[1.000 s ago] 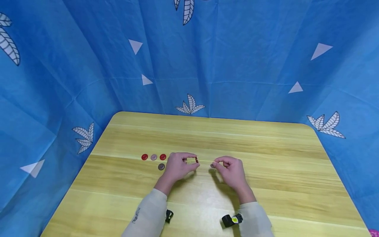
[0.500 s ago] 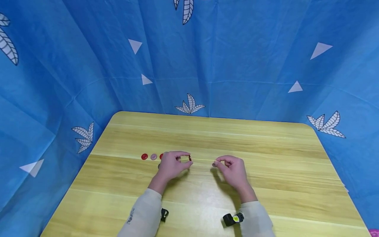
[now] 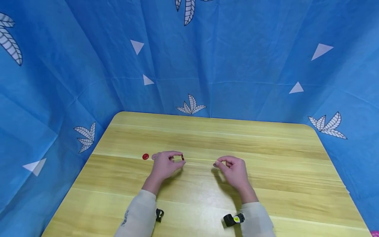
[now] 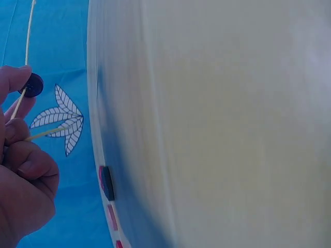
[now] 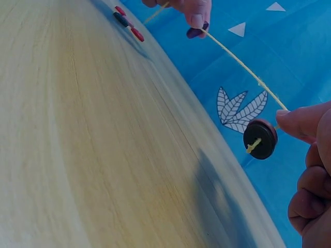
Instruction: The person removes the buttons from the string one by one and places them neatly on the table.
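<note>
Right wrist view: top centre, left hand (image 5: 192, 8) pinches a dark button (image 5: 194, 33) on yellow string (image 5: 231, 56); right edge, right hand (image 5: 316, 170) pinches the string beside 2 stacked buttons (image 5: 262, 135).

Yellow string (image 3: 199, 160) taut betw. L fingers (image 4: 14, 79) & R fingers (image 5: 305, 121). Dk red btn (image 3: 182, 157) threaded on it, on edge, pinched in L fingers. Dk btn (image 5: 260, 140) w/ reddish btn (image 5: 273, 127) behind, strung nr R fingers, short string end at front.

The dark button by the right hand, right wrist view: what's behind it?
Behind the dark button, the rim of a reddish button shows. The dark one covers most of its face and any holes.
</note>
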`<state>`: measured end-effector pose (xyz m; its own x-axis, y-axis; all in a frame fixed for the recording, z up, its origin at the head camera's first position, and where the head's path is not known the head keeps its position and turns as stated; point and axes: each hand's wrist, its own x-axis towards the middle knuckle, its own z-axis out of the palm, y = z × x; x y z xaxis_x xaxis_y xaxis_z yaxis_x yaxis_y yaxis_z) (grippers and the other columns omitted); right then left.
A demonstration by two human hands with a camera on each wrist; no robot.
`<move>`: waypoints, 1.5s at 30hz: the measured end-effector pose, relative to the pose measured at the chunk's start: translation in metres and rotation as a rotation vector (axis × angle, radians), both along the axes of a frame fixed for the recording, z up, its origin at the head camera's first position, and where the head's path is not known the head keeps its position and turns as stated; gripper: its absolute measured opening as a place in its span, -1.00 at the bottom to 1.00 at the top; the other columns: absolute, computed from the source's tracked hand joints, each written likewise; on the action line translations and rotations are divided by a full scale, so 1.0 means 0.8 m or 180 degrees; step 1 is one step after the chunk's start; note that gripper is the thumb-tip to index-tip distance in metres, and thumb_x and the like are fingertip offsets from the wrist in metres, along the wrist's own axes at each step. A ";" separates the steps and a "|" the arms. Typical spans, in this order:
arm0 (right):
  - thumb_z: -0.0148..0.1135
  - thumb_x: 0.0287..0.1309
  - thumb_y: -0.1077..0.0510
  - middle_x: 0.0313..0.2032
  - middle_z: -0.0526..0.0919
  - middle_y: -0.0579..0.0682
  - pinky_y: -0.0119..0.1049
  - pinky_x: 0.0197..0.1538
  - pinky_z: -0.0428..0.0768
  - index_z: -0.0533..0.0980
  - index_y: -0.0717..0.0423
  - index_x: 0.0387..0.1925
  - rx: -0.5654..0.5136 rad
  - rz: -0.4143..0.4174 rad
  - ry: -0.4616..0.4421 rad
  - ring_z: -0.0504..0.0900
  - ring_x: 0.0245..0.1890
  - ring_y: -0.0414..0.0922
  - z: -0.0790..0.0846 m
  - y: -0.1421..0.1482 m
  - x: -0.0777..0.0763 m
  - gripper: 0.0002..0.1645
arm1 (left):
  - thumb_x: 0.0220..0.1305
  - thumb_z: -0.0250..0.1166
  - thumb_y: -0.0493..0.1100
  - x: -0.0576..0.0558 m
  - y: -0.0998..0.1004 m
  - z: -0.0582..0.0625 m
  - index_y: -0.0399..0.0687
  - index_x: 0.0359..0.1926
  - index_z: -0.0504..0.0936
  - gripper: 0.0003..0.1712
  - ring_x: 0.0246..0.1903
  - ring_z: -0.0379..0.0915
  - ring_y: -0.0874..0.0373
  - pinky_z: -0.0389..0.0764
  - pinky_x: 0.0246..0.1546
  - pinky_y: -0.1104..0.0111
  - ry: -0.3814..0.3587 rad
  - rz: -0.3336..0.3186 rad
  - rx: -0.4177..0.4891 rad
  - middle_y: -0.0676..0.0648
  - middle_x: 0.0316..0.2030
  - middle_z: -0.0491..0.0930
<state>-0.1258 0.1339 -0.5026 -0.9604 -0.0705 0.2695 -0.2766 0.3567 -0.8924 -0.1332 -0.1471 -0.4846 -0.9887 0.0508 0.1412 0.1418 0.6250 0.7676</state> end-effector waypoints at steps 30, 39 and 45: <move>0.46 0.11 0.28 -0.81 0.14 -0.18 -0.34 -0.56 0.23 0.73 0.06 -0.46 -0.0084 -0.0034 0.0042 -0.01 -0.71 -0.28 -0.006 0.002 0.000 -0.92 | 0.06 0.55 -0.17 0.008 -0.058 0.000 -0.14 -0.09 0.78 -0.65 -0.74 0.16 0.22 0.24 -0.74 0.42 -0.0250 0.0371 0.0264 0.04 -0.73 0.32; 0.44 0.11 0.34 -0.82 0.22 -0.16 -0.35 -0.52 0.28 0.74 0.07 -0.45 -0.0149 -0.0029 -0.0004 0.01 -0.72 -0.32 -0.011 0.006 0.000 -0.88 | 0.07 0.54 -0.20 0.008 -0.069 -0.001 -0.16 -0.12 0.78 -0.68 -0.74 0.11 0.23 0.22 -0.69 0.42 -0.0157 0.0397 0.0214 0.04 -0.74 0.28; 0.45 0.11 0.30 -0.82 0.22 -0.16 -0.36 -0.54 0.26 0.73 0.08 -0.45 -0.0094 -0.0070 -0.0001 0.00 -0.72 -0.30 -0.009 0.007 0.001 -0.91 | 0.04 0.55 -0.20 0.011 -0.076 0.002 -0.18 -0.12 0.77 -0.66 -0.69 0.18 0.22 0.26 -0.67 0.43 -0.0231 0.0467 0.0155 0.04 -0.72 0.33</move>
